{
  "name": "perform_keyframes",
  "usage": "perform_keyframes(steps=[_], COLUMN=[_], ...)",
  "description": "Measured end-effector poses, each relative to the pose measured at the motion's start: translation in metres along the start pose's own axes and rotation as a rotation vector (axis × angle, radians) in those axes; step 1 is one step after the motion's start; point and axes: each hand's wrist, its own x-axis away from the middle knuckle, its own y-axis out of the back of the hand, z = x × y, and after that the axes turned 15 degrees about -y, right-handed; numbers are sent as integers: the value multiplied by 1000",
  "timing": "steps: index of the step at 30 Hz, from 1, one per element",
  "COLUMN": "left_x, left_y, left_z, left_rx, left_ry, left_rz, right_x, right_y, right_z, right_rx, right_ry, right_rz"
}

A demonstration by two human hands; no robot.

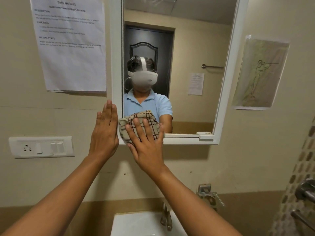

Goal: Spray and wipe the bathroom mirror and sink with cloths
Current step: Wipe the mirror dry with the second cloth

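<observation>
2 hands up at mirror, lower left corner. Right hand flat, fingers spread, pressing checked cloth on glass and frame. Left hand flat on frame edge, bracing. Wiping step. Next, I judge: sweep cloth rightward; sink below not yet wiped.

Both bare forearms reach up and forward, converging towards the wrists. The left hand stands edge-on, its fingers straight and pressed together, pointing up — the thumb is hidden. Just to its right, the right hand lies palm-forward with 4 fingers straight and slightly spread, pressing flat on a crumpled beige cloth with a brown grid pattern — the thumb tip sits at the cloth's lower edge.
</observation>
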Motion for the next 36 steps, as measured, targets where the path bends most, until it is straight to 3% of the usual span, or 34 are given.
perform_keyframes(steps=[6,11,18,22,27,29,32,36], left_x=[3,8,42,88,163,194,233,269], left_y=[0,0,-11,-21,-39,-48,-59,-71], left_z=[-5,-10,-25,-44,-75,-86,-99,-122], left_rx=[-37,-9,33,100,181,208,246,313], left_ry=[24,52,66,109,150,138,130,141], left_rz=[46,59,153,203,338,402,493,625], right_x=[16,33,72,119,182,208,242,285], right_y=[2,15,35,49,42,39,46,48], right_z=[-56,-79,-68,-56,-58,-62,-64,-63], right_rx=[17,17,-358,-767,-1268,-1539,-1726,-1679], right_ry=[65,-40,-296,-643,-1493,-1747,-1888,-1961], right_rz=[-47,-18,87,135,309,372,417,427])
